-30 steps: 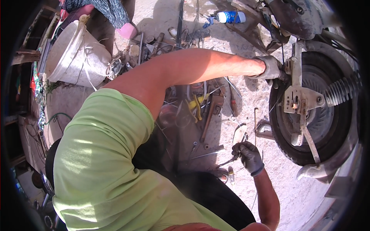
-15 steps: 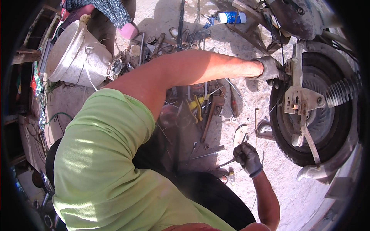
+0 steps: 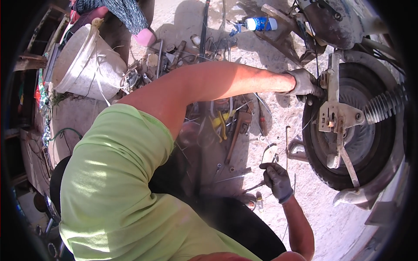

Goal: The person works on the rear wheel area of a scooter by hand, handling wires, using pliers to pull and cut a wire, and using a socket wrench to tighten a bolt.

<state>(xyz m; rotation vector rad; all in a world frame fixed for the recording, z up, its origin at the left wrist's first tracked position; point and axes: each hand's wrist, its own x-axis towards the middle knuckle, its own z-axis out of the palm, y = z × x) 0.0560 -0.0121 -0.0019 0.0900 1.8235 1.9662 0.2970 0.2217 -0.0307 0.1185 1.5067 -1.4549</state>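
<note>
A single wheel (image 3: 357, 141) stands at the right of the scene, its thick black tyre ringing a dusty grey hub with curved ribs. One pale, scuffed metal bracket (image 3: 333, 82) runs across its face, with a plate and bolt near the middle, and one grey coil spring (image 3: 385, 106) reaches out from there to the right.

The gloved left hand (image 3: 305, 82) is at the far left edge of the wheel, beside the bracket; its fingers are bent and partly hidden, so I cannot tell whether they pinch anything. The gloved right hand (image 3: 278, 179) is nearer, left of the tyre's near part, with fingers curled tight around one slim dark tool (image 3: 254, 187) that points left.

On the ground (image 3: 320, 222) I count one pair of yellow-handled pliers (image 3: 222, 124), one long reddish-brown tool (image 3: 235, 137) just right of it, and one pale flat piece (image 3: 270, 153) beyond the right hand. Farther off are one blue-and-white bottle (image 3: 261, 24) and, at far left, one tilted whitish bucket (image 3: 93, 65).
</note>
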